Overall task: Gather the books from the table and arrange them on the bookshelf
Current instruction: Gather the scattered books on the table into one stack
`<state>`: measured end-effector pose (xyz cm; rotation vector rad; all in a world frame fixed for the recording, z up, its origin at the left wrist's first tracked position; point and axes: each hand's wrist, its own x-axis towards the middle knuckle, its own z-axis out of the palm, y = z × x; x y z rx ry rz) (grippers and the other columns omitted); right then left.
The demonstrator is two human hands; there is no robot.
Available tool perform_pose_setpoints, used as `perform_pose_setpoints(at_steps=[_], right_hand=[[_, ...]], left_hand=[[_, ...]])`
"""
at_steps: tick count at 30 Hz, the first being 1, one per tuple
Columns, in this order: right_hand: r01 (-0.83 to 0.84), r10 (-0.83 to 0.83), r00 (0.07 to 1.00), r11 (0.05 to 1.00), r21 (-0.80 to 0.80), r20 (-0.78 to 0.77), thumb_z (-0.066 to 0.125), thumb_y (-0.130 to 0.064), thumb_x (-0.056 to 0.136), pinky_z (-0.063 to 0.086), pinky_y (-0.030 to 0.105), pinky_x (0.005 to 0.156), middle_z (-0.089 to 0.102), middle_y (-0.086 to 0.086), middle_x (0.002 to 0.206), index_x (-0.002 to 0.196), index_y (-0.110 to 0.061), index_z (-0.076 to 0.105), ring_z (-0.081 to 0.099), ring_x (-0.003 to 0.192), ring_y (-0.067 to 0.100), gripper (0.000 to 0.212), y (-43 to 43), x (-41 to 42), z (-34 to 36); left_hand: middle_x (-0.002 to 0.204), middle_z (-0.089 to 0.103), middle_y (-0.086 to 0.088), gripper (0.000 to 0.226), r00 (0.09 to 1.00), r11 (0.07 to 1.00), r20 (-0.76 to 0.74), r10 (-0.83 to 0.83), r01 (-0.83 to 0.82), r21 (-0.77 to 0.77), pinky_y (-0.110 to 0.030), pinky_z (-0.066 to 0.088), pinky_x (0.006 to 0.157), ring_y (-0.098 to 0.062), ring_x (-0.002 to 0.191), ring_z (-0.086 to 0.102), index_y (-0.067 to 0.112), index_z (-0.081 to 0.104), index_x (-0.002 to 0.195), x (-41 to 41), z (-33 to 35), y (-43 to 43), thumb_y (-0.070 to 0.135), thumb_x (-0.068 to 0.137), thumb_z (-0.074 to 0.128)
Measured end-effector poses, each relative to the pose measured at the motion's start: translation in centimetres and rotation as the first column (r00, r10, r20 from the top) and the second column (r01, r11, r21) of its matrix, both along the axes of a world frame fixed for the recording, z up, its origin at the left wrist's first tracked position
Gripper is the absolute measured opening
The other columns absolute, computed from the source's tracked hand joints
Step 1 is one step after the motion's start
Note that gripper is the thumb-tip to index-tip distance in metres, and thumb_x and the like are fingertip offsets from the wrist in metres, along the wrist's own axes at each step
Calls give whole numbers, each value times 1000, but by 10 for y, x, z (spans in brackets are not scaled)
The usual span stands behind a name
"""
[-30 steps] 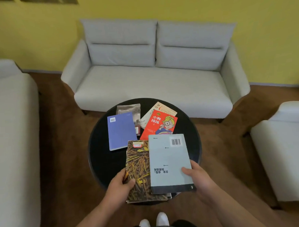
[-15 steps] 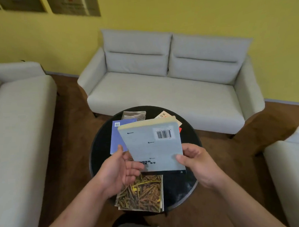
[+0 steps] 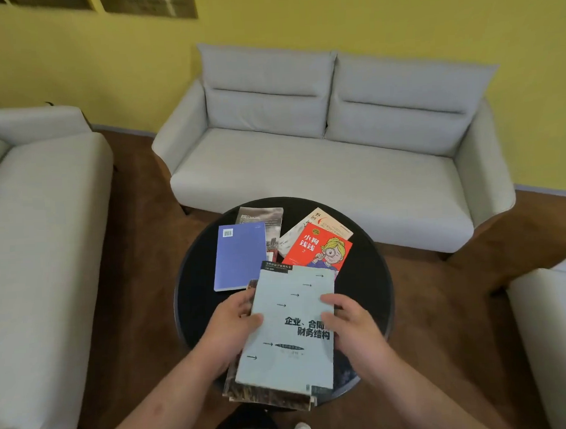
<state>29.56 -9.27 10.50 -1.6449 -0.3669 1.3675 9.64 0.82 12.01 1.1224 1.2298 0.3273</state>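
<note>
Left hand (image 3: 230, 327): grips the left edge of the pale grey-blue book (image 3: 290, 330), thumb flat on the cover, fingers curled round the edge. Right hand (image 3: 353, 333): grips the same book at its right edge, forefinger and thumb laid on the cover, other fingers bent past the edge.

Between the two sets of fingers: the pale grey-blue book, face up, slightly askew, black title characters and small arrows legible. Directly beneath it: a dark-covered book (image 3: 275, 265), showing just beyond the fingertips, and a brown-patterned book (image 3: 267, 398), protruding on the wrist side. Stack positioned over the near part of the round black table (image 3: 194, 299) and overhanging its near rim. Resting or lifted: cannot tell.

Beyond the left fingertips: blue book (image 3: 240, 258), flat, barcode up, overlapping a grey photo-cover book (image 3: 262, 217). Beyond the right fingertips: red book (image 3: 312, 245) with a cartoon child, near corner hidden under the stack, overlapping a cream book (image 3: 324, 224).

Well beyond all fingertips: grey sofa (image 3: 321, 167) against a yellow wall (image 3: 396, 21). Outboard of the left hand: second grey sofa (image 3: 33, 241). Outboard of the right hand: pale armchair (image 3: 552, 332), partly in view.
</note>
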Motion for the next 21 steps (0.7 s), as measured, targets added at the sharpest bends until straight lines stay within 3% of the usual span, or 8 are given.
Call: perform_pose_setpoints(at_steps=[4,7,10,13,16,19,20,21], right_hand=[[-263,279,902,960,-94,329,65,-11,95,56,35,98,57,-9,138,147,-32,27,61,119,13,67,2,-16,-18],[-342,351,828,934,-102,437,66,-9,93,49,14,90,49,-29,126,141,-40,23,49,121,1,72,6,-25,-23],[-236,264,905,964,-122,333,69,-6,88,47,10,71,60,-21,119,128,-31,41,58,108,3,55,7,-23,-31],[-271,292,942,953,-136,168,64,-4,89,53,24,84,68,-6,125,117,-31,56,65,110,13,40,10,-23,-38],[-259,261,965,961,-99,5,61,0,86,53,43,101,66,-4,130,140,-30,42,62,121,21,64,10,-34,-43],[-168,158,984,979,-116,-84,55,5,93,57,36,79,67,-1,124,135,-33,41,67,110,24,59,11,-45,-42],[-130,117,988,982,-134,-100,55,2,95,56,35,74,69,0,120,133,-33,42,69,105,24,53,11,-45,-43],[-87,70,992,985,-151,-109,57,-5,97,56,34,71,71,0,117,133,-31,44,72,100,24,46,11,-43,-46]], left_hand=[[105,70,17,55,940,937,-314,-135,224,269,-37,57,92,-9,99,69,37,62,129,-4,-19,-7,4,85,64],[106,48,16,53,878,872,-469,-93,299,387,-30,46,94,-15,109,53,26,57,138,-6,-31,-9,15,87,66],[120,51,12,54,955,991,-294,-23,61,119,-32,42,90,-19,115,53,25,43,144,-4,-30,-10,19,94,64],[110,76,-2,42,997,955,-35,71,-78,-288,-33,55,76,-24,97,74,20,46,143,-9,-34,-12,22,102,55],[98,79,-9,37,993,939,-4,116,-111,-325,-33,57,68,-24,85,77,17,53,138,-6,-41,-4,8,103,46],[106,70,-24,88,997,941,37,60,-45,-336,-23,49,63,-30,86,67,-10,37,148,-15,-50,2,-3,70,77],[105,69,-25,70,994,937,83,69,-36,-348,-25,52,64,-33,90,65,-6,44,145,-16,-48,1,-8,79,70],[105,72,-25,44,992,931,61,109,-80,-357,-31,56,70,-37,94,67,2,54,137,-11,-47,-1,11,95,62]])
